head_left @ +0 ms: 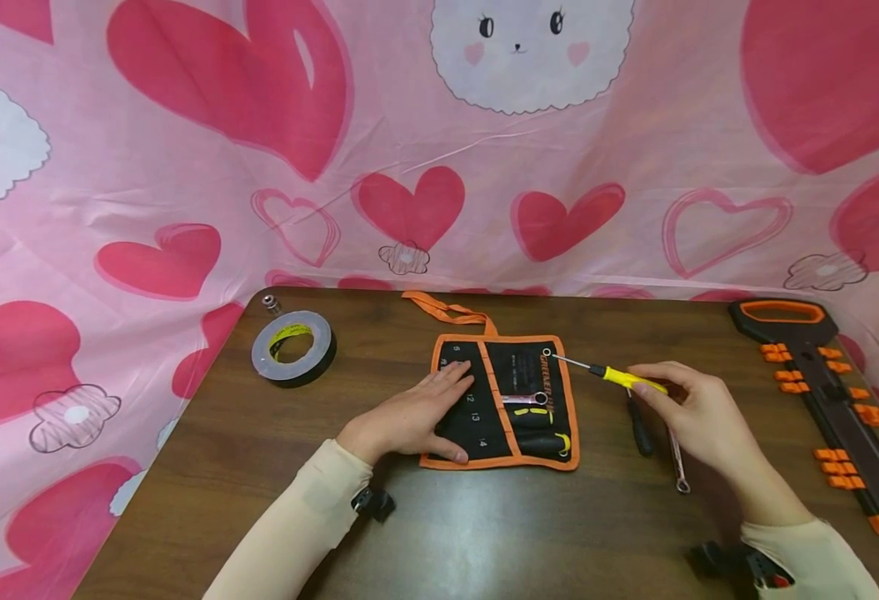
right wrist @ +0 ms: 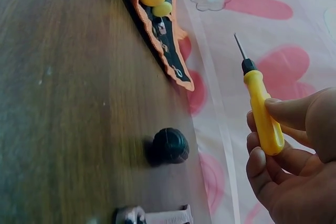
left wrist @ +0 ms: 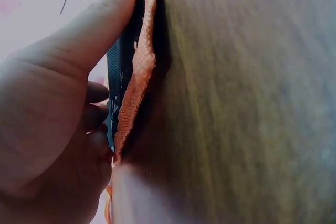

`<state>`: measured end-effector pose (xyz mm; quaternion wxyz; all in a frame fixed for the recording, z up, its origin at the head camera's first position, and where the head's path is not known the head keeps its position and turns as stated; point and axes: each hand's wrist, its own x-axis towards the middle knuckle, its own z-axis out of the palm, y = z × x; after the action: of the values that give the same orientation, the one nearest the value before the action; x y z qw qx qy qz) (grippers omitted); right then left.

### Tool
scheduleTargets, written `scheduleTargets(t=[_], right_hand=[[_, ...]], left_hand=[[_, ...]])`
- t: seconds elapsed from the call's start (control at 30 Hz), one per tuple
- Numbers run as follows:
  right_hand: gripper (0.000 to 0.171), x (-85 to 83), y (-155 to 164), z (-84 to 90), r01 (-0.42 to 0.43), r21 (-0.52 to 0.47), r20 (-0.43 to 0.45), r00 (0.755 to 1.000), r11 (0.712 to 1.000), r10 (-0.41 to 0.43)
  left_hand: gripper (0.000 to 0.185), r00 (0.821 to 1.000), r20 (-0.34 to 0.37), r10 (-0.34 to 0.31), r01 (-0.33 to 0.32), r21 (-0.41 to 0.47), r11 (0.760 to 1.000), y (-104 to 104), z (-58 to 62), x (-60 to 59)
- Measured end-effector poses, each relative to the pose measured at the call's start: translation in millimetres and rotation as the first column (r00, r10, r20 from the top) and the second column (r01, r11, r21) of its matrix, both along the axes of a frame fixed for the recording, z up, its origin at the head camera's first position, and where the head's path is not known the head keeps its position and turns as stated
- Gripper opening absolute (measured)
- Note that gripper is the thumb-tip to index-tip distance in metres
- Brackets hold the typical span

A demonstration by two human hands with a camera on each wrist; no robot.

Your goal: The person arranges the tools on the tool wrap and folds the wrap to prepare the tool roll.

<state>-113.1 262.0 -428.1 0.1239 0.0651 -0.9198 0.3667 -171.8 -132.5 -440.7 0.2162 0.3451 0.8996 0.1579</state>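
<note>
**Inspector:** Report the right hand (head_left: 697, 408).

**Technician:** Thumb and fingers clamped on the yellow-handled screwdriver (head_left: 630, 379). The tool extends from the fingertips toward 10 o'clock, raised above the table (head_left: 499, 533).

**Inspector:** Left hand (head_left: 417, 412)?

**Technician:** Fingers extended, thumb spread apart from them; resting on the orange-trimmed tool pouch (head_left: 496, 387), over its 9 o'clock half. The pouch lies at 9 o'clock from the right hand.

**Inspector:** Adjacent items?

**Technician:** Near the right hand, on the table: a black-handled tool (head_left: 640, 427) at 8 o'clock and a ring-ended wrench (head_left: 676, 462), partly hidden, at 7 o'clock.
</note>
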Motion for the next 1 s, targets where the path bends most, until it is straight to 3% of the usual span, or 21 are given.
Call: scheduleTargets(t=[0.5, 1.0], right_hand=[[0.025, -17.4, -19.4, 2.8, -0.055, 0.050, 0.112, 0.993, 0.997, 0.049], [0.027, -34.2, -36.0, -3.3, -0.108, 0.038, 0.218, 0.971, 0.993, 0.097]], left_hand=[[0.117, 1.000, -0.006, -0.023, 0.023, -0.050, 0.999, 1.4, -2.4, -2.9], [0.116, 0.999, -0.016, -0.034, 0.033, -0.061, 0.998, 1.0, -4.0, -3.8]])
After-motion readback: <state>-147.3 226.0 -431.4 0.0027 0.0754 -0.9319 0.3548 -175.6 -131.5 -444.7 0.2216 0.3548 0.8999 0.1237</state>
